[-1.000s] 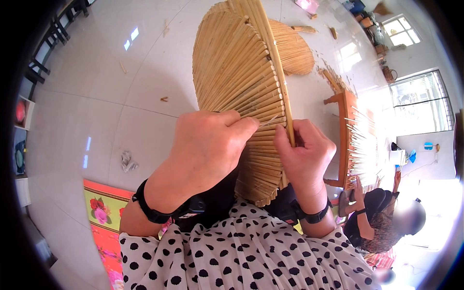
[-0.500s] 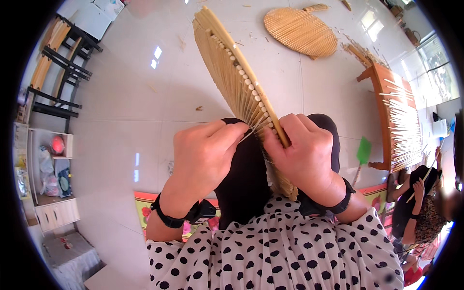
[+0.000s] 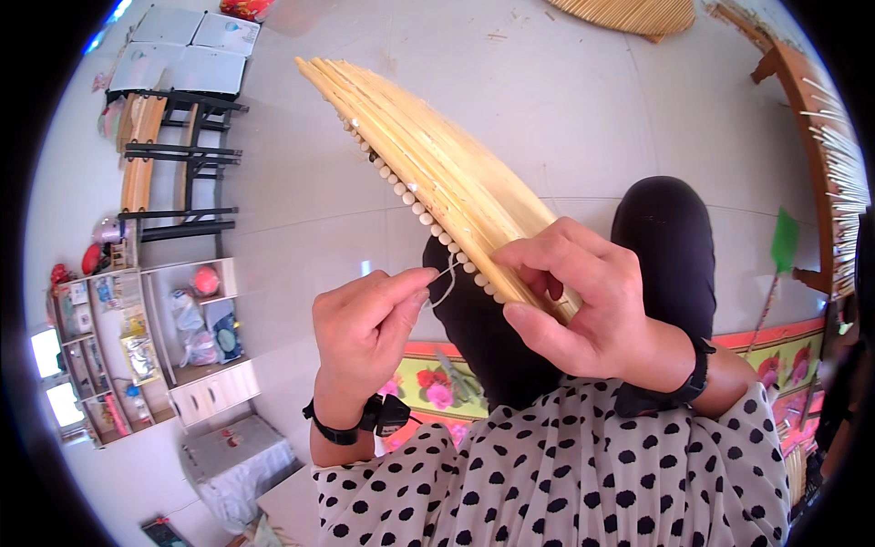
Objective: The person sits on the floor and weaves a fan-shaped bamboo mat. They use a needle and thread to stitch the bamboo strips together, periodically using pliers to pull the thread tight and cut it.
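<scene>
A flat panel of pale yellow plant stalks stands slanted on edge above my dark-trousered knees. Along its lower left side runs a row of round cut stalk ends. My right hand grips the panel's near end, thumb below and fingers on top. Just left of the stalk ends, my left hand pinches a thin white thread between thumb and forefinger. The thread loops up to the row of ends. Whether a needle is in the pinch cannot be seen.
A round stalk mat lies on the tiled floor ahead. At right are a wooden frame bearing many white stalks and a green fly swatter. Black-framed furniture and an open shelf unit stand left. A flowered mat lies beneath me.
The panel has tipped over, so its broad stalk side now shows and the cut ends face left. My left hand has drawn down and away from it. The view has turned left.
</scene>
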`<control>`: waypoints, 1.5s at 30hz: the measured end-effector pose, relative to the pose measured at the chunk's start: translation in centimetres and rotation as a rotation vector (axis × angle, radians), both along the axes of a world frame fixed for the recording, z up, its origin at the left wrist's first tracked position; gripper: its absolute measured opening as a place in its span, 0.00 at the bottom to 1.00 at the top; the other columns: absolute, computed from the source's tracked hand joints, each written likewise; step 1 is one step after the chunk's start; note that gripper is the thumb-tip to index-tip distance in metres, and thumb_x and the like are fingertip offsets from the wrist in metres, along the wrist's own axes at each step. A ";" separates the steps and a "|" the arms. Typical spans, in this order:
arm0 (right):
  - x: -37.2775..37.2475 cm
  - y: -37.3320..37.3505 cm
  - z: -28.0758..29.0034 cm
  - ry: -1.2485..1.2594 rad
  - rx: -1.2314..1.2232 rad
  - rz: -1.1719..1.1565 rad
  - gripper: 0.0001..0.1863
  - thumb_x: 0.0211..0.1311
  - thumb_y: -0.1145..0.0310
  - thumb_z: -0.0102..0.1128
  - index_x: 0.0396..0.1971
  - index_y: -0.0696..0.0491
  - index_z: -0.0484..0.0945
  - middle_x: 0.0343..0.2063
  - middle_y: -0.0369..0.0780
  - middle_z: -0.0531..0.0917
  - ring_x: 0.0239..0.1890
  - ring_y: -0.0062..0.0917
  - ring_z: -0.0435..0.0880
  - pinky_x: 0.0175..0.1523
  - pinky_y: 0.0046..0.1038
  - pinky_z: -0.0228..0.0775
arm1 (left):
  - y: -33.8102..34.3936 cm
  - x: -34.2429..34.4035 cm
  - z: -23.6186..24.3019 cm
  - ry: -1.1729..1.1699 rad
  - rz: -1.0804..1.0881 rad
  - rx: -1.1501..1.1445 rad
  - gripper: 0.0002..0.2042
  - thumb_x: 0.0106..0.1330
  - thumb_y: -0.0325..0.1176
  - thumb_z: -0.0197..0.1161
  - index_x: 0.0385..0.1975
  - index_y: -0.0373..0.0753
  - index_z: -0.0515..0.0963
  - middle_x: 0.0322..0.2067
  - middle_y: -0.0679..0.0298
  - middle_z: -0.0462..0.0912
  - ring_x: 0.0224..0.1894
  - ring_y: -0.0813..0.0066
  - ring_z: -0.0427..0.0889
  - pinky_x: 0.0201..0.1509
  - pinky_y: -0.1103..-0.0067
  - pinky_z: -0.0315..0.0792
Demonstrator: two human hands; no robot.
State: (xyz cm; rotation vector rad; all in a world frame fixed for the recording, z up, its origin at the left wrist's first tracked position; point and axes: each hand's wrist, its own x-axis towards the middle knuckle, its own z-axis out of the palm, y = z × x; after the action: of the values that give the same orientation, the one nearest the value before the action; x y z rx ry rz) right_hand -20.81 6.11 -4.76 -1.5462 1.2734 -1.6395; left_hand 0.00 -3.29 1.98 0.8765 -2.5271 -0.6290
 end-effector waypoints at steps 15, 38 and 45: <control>-0.6 -0.1 -1.1 -0.155 -0.103 0.110 0.22 0.49 0.74 0.70 0.47 0.64 0.80 0.29 0.41 0.76 0.22 0.26 0.76 0.27 0.25 0.71 | 0.7 -0.6 1.7 -0.146 0.001 -0.031 0.12 0.52 0.18 0.67 0.37 0.36 0.84 0.14 0.66 0.71 0.14 0.75 0.68 0.19 0.80 0.59; -1.3 -0.5 -1.9 -0.164 -0.185 0.080 0.22 0.44 0.76 0.71 0.44 0.64 0.82 0.26 0.38 0.75 0.21 0.25 0.76 0.24 0.27 0.70 | -0.1 -2.3 0.0 -0.018 -0.060 0.004 0.08 0.57 0.21 0.66 0.37 0.35 0.83 0.14 0.66 0.68 0.14 0.76 0.66 0.18 0.80 0.57; -2.0 -0.2 -1.0 -0.114 -0.106 0.095 0.22 0.45 0.72 0.72 0.43 0.63 0.82 0.27 0.39 0.76 0.18 0.26 0.75 0.23 0.25 0.70 | -0.2 -2.7 1.3 -0.148 -0.056 0.009 0.07 0.57 0.21 0.66 0.35 0.36 0.83 0.15 0.64 0.72 0.15 0.74 0.69 0.19 0.80 0.59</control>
State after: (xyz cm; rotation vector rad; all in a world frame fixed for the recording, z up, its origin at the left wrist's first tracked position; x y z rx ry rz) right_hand -22.85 5.93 -5.74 -1.5272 1.0530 -1.7314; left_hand -2.70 -3.52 3.32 0.8878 -2.6918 -0.6136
